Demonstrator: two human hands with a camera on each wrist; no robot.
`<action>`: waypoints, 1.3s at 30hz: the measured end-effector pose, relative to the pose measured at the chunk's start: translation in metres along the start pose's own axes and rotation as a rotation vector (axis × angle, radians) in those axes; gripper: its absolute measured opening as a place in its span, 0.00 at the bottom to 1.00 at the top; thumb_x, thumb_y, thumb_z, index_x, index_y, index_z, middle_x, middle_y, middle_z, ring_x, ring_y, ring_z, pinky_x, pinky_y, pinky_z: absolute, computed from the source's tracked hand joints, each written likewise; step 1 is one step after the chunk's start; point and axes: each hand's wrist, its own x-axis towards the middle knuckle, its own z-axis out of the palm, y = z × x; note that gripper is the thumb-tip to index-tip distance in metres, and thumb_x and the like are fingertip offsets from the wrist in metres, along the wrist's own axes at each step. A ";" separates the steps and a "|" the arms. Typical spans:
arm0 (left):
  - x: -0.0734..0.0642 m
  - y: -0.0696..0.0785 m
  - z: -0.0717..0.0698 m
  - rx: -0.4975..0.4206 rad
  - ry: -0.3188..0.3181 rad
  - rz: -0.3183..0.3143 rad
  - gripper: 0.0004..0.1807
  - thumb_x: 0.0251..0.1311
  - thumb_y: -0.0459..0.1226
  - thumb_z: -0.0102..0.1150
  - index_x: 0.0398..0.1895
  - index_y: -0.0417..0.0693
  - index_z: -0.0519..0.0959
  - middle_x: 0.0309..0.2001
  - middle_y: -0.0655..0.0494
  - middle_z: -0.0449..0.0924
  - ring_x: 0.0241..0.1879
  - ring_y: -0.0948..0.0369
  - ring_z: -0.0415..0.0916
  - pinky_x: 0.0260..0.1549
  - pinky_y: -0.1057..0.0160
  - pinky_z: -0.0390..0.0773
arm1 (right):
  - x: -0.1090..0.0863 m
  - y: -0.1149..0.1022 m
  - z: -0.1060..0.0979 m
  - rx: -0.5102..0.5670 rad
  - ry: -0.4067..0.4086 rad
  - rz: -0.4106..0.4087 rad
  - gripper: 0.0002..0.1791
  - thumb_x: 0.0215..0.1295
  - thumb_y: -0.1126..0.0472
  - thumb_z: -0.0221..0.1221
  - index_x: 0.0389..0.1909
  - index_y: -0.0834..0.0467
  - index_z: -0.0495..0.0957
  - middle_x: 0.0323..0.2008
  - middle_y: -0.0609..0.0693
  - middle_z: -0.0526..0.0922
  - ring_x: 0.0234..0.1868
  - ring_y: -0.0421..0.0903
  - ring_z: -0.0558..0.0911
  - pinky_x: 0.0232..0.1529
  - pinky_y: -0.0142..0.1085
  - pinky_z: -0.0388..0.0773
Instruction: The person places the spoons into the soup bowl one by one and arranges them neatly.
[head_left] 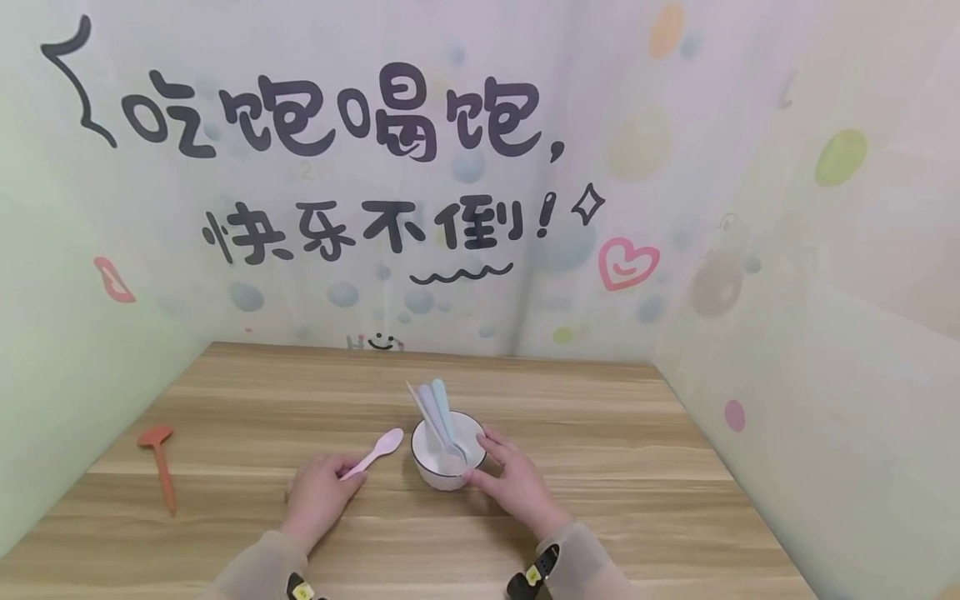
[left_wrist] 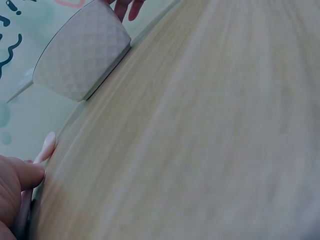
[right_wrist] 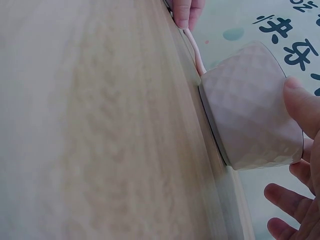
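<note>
A pale pink spoon [head_left: 387, 442] lies at a slant over the table, its bowl end pointing away to the right. My left hand [head_left: 321, 493] pinches its handle between thumb and fingers, low at the wood. To the right stands a white bowl [head_left: 432, 477] with a dark rim and a diamond-patterned outside [right_wrist: 245, 105]. Inside it lean a light blue handle [head_left: 441, 398], a lavender handle [head_left: 427, 400] and a thin pale one, their upper ends past the far rim. My right hand [head_left: 520, 483] grips the bowl's right side, thumb at the near wall and fingers around the rim.
An orange spatula-like tool [head_left: 161, 467] with a flat head lies at the table's left. The wood-grain table [head_left: 600, 467] meets printed walls [head_left: 480, 317] at the back and on both sides.
</note>
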 end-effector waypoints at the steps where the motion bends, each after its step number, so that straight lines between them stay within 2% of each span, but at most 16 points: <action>1: 0.000 0.000 0.000 -0.001 0.002 -0.001 0.13 0.53 0.43 0.68 0.40 0.50 0.85 0.29 0.59 0.77 0.33 0.57 0.73 0.34 0.52 0.62 | 0.000 0.000 0.000 -0.003 0.000 -0.002 0.37 0.59 0.45 0.64 0.64 0.62 0.70 0.69 0.55 0.65 0.68 0.58 0.64 0.64 0.55 0.60; 14: -0.001 -0.003 0.000 -0.040 0.010 -0.005 0.13 0.55 0.42 0.66 0.40 0.45 0.85 0.37 0.51 0.81 0.42 0.47 0.76 0.40 0.47 0.64 | 0.001 -0.001 -0.002 0.002 0.002 -0.004 0.37 0.59 0.45 0.65 0.64 0.63 0.70 0.69 0.56 0.65 0.68 0.58 0.63 0.65 0.54 0.60; 22: 0.002 -0.004 -0.004 -0.112 -0.018 -0.041 0.15 0.57 0.42 0.64 0.44 0.42 0.83 0.39 0.50 0.80 0.44 0.49 0.76 0.44 0.47 0.69 | 0.001 -0.001 -0.002 -0.003 0.004 -0.008 0.38 0.58 0.44 0.65 0.64 0.62 0.70 0.68 0.56 0.65 0.68 0.58 0.64 0.65 0.54 0.60; 26: 0.003 -0.002 -0.009 -0.158 -0.047 -0.057 0.15 0.58 0.41 0.63 0.45 0.42 0.83 0.38 0.51 0.80 0.42 0.52 0.75 0.43 0.49 0.71 | 0.001 -0.001 -0.001 -0.004 0.007 -0.010 0.38 0.58 0.44 0.65 0.64 0.63 0.70 0.68 0.57 0.66 0.68 0.58 0.64 0.64 0.54 0.60; 31: 0.006 0.000 -0.018 -0.185 -0.064 -0.069 0.16 0.60 0.42 0.62 0.46 0.41 0.82 0.35 0.54 0.80 0.35 0.57 0.72 0.36 0.56 0.70 | 0.001 -0.001 -0.001 -0.013 0.013 -0.016 0.37 0.58 0.46 0.65 0.63 0.63 0.70 0.68 0.58 0.66 0.67 0.58 0.65 0.64 0.54 0.60; 35: 0.009 -0.001 -0.025 -0.198 -0.069 -0.066 0.17 0.60 0.41 0.61 0.47 0.39 0.82 0.30 0.54 0.78 0.29 0.58 0.69 0.30 0.59 0.69 | 0.000 -0.001 -0.001 -0.015 0.010 -0.010 0.36 0.59 0.47 0.65 0.64 0.63 0.70 0.68 0.57 0.66 0.68 0.58 0.65 0.64 0.54 0.60; 39: 0.012 -0.003 -0.030 -0.197 -0.076 -0.071 0.17 0.60 0.42 0.61 0.47 0.40 0.82 0.29 0.54 0.77 0.27 0.58 0.68 0.28 0.61 0.68 | 0.000 -0.002 -0.001 -0.012 0.007 -0.006 0.37 0.59 0.46 0.65 0.64 0.63 0.70 0.68 0.56 0.66 0.68 0.58 0.65 0.64 0.54 0.60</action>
